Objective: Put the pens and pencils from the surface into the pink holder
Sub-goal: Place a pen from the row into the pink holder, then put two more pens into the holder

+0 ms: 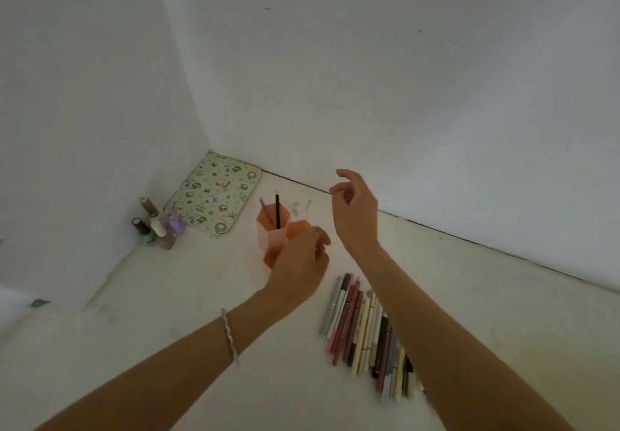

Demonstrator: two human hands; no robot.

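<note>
The pens (365, 333) lay pointing at the wall (436, 95), back from both hands, nearer the slack, empty right hand (355, 215). The left hand (298, 262) was at the pink holder (273, 239), its grip unclear.

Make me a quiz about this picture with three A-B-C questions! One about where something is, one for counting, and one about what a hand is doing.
1. Where are the little bottles?
A. in the corner by the walls
B. inside the holder
C. on top of the pens

2. How many pens stand in the pink holder?
A. none
B. two
C. six

3. What is the right hand doing?
A. gripping a bottle
B. lying flat on the pens
C. lifted up with no pen in it

Answers:
1 A, they stand where the two walls meet.
2 B, a black pen and a purple pen stick out.
3 C, its fingers hang loose in the air.
</note>
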